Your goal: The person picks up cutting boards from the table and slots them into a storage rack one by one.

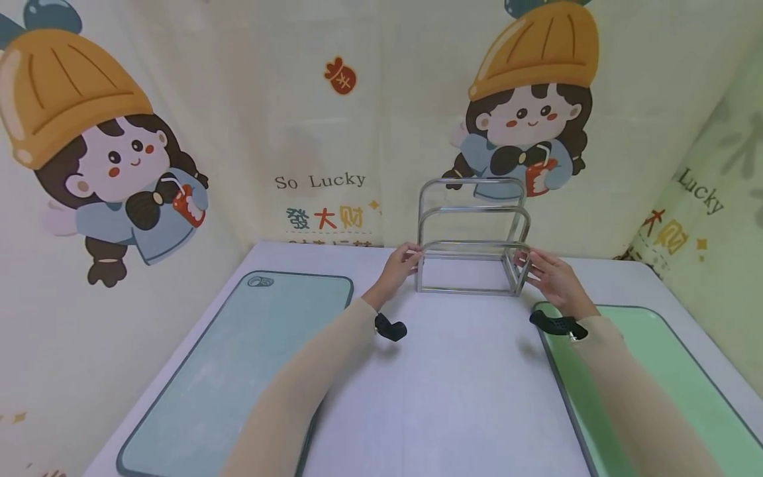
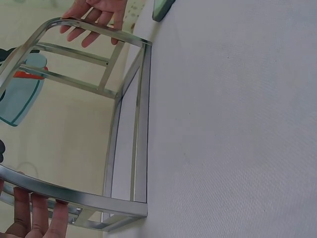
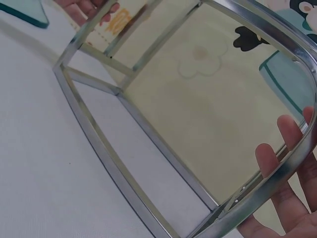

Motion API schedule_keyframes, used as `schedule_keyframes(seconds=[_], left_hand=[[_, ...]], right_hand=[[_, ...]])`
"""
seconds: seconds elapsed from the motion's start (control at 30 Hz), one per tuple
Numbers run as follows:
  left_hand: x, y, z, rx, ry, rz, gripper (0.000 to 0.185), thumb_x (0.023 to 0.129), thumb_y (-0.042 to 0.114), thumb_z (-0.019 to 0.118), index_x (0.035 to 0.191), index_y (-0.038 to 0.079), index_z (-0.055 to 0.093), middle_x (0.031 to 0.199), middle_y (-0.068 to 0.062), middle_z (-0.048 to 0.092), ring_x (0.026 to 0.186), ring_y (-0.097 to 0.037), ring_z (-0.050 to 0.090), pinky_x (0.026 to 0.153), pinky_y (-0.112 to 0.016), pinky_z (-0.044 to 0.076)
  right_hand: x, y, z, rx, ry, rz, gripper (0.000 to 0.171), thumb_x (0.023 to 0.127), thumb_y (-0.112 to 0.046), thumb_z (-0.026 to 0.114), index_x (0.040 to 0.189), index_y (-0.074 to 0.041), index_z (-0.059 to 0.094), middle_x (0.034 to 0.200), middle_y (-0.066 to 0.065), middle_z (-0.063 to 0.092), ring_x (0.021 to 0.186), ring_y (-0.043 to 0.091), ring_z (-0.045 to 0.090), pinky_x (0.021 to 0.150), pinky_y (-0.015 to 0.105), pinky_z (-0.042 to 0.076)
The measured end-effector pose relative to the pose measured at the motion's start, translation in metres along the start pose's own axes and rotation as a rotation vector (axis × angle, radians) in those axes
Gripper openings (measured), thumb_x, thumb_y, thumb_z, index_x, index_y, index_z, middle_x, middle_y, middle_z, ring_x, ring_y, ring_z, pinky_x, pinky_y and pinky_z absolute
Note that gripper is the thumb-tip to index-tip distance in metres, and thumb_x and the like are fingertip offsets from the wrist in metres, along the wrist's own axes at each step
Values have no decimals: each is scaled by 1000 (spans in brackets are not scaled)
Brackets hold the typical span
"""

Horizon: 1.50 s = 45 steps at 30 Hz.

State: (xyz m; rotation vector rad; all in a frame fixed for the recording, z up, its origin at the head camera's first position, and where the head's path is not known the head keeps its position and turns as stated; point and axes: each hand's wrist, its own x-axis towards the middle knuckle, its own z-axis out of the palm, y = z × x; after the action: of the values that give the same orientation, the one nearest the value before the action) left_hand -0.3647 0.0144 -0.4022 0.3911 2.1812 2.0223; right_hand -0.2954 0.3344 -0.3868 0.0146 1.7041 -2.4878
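Note:
A shiny metal rack point(image 1: 471, 244) with three arched bars stands upright on the white table point(image 1: 453, 384), near its far edge. My left hand point(image 1: 401, 264) touches the left end of the front arch. My right hand point(image 1: 551, 275) lies against the right end. In the left wrist view, the left hand's fingers point(image 2: 34, 215) lie straight behind the rack's bar point(image 2: 141, 124), and the right hand point(image 2: 96, 15) shows at the far end. In the right wrist view, straight fingers of the right hand point(image 3: 292, 213) rest along the curved bar point(image 3: 99, 144).
A blue-grey board point(image 1: 238, 371) lies flat on the table's left side, and a green board point(image 1: 673, 384) lies on the right. A cartoon-printed cloth backdrop point(image 1: 334, 132) closes in the back and both sides. Bare tabletop lies between the boards.

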Motion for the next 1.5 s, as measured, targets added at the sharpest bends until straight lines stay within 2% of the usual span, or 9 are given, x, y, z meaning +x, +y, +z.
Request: schedule_keyframes(seconds=[0.43, 0.57, 0.83, 0.97, 1.13, 1.23, 1.33, 1.43, 1.5], left_hand=[[-7, 4, -3, -22, -35, -33, 23, 98, 15, 49, 116, 0, 51, 126, -24, 54, 113, -27, 54, 102, -43, 45], [-13, 12, -5, -38, -55, -38, 24, 98, 12, 48, 117, -4, 49, 128, -29, 50, 118, -35, 52, 103, -45, 44], [-6, -3, -13, -29, -19, -36, 24, 98, 17, 49, 117, 1, 51, 128, -24, 52, 119, -34, 53, 104, -44, 44], [-7, -4, -18, 2, 2, -25, 22, 98, 17, 48, 115, 3, 52, 124, -21, 55, 117, -31, 55, 102, -42, 46], [-8, -3, -25, 0, -5, -17, 24, 99, 16, 47, 117, 1, 50, 128, -26, 51, 121, -36, 52, 104, -44, 44], [-9, -3, -29, -4, -11, -25, 25, 99, 16, 46, 118, 1, 50, 130, -28, 49, 122, -37, 50, 104, -45, 43], [-9, -5, -33, -7, -13, -34, 24, 99, 16, 47, 118, 1, 50, 131, -28, 50, 123, -37, 50, 104, -45, 43], [-11, -6, -37, 0, -13, -38, 25, 99, 16, 47, 118, 1, 50, 130, -27, 50, 123, -36, 50, 104, -45, 43], [-11, -7, -40, 3, -13, -37, 25, 99, 17, 48, 118, 2, 50, 129, -26, 51, 123, -36, 50, 104, -45, 43]], right_hand=[[-1, 1, 0, 15, 4, 3, 14, 94, -25, 53, 104, -25, 63, 99, -13, 71, 97, 2, 64, 117, 52, -3], [-1, 2, 3, 6, 9, 7, 15, 94, -25, 53, 104, -25, 63, 99, -13, 71, 97, 2, 63, 117, 52, -2], [3, 5, 9, -18, -5, 9, 15, 94, -25, 52, 107, -24, 60, 100, -13, 70, 98, 2, 62, 117, 53, 0], [5, 6, 14, -27, 11, 10, 17, 94, -25, 54, 110, -23, 57, 99, -14, 70, 98, 1, 62, 118, 52, 2], [6, 8, 21, -64, 6, 5, 16, 95, -26, 52, 110, -24, 56, 100, -16, 69, 98, -1, 60, 118, 52, 4], [7, 10, 23, -76, -12, -2, 14, 96, -25, 51, 107, -25, 60, 102, -15, 69, 101, 0, 60, 118, 45, 21], [8, 12, 26, -65, -24, -18, 16, 96, -22, 51, 105, -23, 64, 103, -13, 70, 103, 2, 61, 100, 33, 43], [9, 14, 27, -57, -27, -21, 17, 96, -22, 51, 104, -22, 66, 103, -12, 71, 102, 3, 62, 89, 26, 48], [10, 15, 29, -53, -18, -14, 17, 95, -22, 51, 104, -23, 66, 103, -13, 71, 101, 2, 62, 102, 35, 43]])
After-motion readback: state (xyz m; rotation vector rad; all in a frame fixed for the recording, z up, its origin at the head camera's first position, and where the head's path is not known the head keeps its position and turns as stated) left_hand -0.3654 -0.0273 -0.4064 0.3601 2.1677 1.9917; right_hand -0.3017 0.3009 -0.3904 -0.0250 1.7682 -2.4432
